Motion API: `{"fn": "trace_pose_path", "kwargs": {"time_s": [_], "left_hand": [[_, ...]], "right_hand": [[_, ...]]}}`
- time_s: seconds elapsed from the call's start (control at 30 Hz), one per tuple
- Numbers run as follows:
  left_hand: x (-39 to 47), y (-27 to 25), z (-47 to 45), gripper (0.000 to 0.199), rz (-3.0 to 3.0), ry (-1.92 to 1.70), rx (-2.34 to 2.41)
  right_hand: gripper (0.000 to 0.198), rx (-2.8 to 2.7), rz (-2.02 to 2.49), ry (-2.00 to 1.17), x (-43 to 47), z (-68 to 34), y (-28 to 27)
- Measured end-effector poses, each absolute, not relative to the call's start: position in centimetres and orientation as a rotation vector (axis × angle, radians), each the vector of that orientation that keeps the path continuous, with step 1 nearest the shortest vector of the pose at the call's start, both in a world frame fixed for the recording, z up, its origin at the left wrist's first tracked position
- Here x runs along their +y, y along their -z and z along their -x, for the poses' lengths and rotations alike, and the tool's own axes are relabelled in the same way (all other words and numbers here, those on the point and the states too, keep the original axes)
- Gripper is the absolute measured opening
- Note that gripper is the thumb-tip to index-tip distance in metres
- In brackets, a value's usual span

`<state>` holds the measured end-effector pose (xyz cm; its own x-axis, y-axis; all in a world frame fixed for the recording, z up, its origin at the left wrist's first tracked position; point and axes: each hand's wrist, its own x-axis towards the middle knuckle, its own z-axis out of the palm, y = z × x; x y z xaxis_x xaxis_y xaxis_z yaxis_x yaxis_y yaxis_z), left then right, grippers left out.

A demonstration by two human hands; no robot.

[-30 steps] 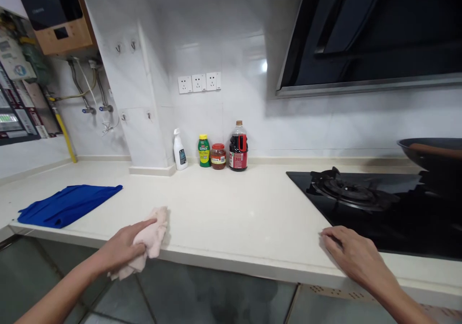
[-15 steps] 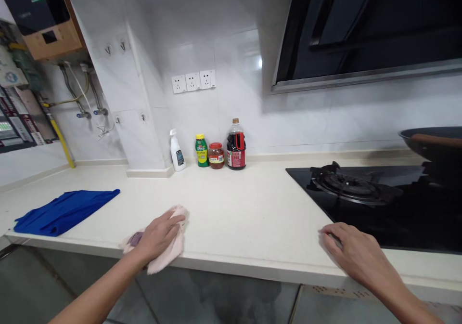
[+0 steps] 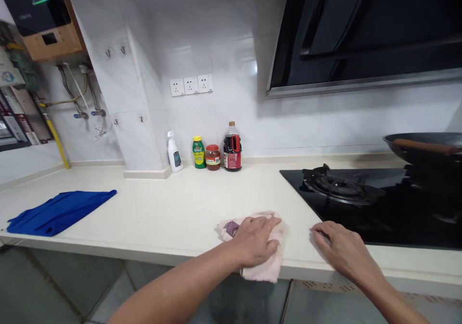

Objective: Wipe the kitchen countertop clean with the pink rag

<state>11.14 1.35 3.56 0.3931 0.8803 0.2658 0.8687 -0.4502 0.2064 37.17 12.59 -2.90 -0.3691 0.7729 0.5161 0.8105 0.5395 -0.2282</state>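
Our left hand (image 3: 253,242), fingers (image 3: 266,223) apart, is pressing a pink cloth (image 3: 266,269) onto the counter (image 3: 169,211); our right hand (image 3: 340,248) is resting, its grip unclear.

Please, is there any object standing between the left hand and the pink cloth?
No, nothing visible stands between them: the left hand rests directly on the pink cloth, which partly hangs over the front edge of the white countertop.

I make out the pink rag (image 3: 265,268) as soft, matt cloth, against the smooth bench (image 3: 162,208) with its faint sheen. The blue fabric (image 3: 61,212) looks matt and creased. To me the black hob (image 3: 378,225) looks glossy and glass-like, the wall tiles (image 3: 231,49) polished, the spray bottle (image 3: 174,155) smooth plastic.
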Motion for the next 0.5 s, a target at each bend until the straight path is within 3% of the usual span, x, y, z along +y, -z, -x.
{"fn": "trace_pose_path", "kwargs": {"time_s": [0.17, 0.33, 0.5], "left_hand": [[-1.3, -3.7, -5.6, 0.063, -2.409, -0.512, 1.916], [-4.4, -4.7, 4.3, 0.043, -2.129, -0.489, 2.416], [-6.5, -6.1, 11.5, 0.04, -1.843, -0.47, 2.773]], "right_hand": [[0.039, -2.215, 1.259, 0.054, 12.2, -37.1, 2.7], [0.041, -2.224, 1.262, 0.028, 11.5, -36.9, 2.1], [0.04, -2.229, 1.217, 0.019, 11.6, -37.0, 2.3]]}}
